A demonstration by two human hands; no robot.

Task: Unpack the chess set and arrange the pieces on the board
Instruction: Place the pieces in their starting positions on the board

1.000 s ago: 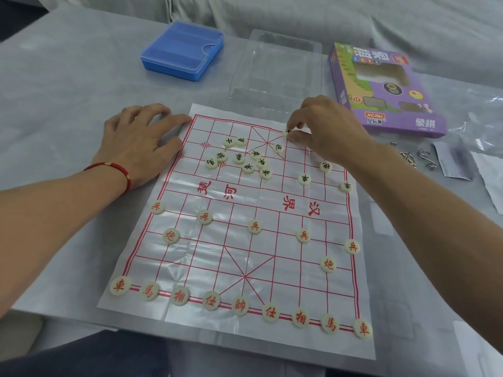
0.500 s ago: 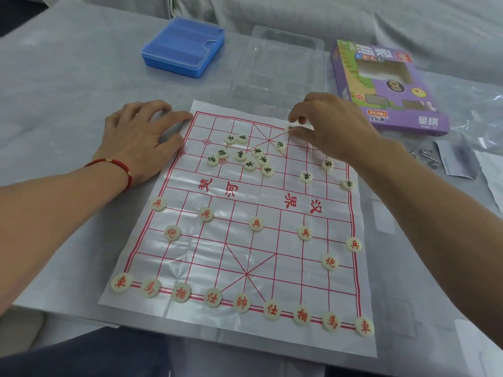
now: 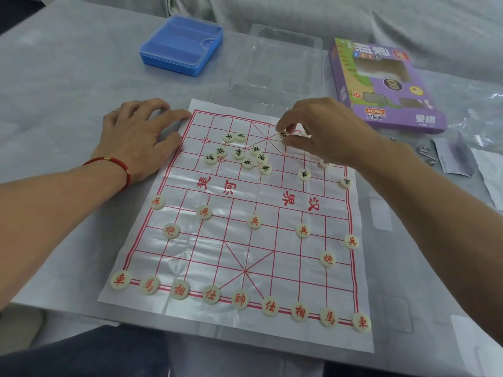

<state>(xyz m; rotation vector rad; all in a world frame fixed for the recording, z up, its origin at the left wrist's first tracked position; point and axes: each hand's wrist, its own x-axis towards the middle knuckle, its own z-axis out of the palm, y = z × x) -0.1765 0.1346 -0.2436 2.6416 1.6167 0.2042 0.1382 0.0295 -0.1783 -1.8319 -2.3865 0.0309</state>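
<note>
Black side unfinished; red side set.
Right hand pinches a piece over the board; left hand lies flat, pinning its edge. Risk: the wrist could brush nearby loose pieces.

— What sits at the table's far edge?
— A blue plastic case, lid closed, toward the far left.
— And along the right edge?
— Crinkled clear plastic wrap, a bent metal wire puzzle just beside a small grey paper slip, and white paper at the very edge.
</note>
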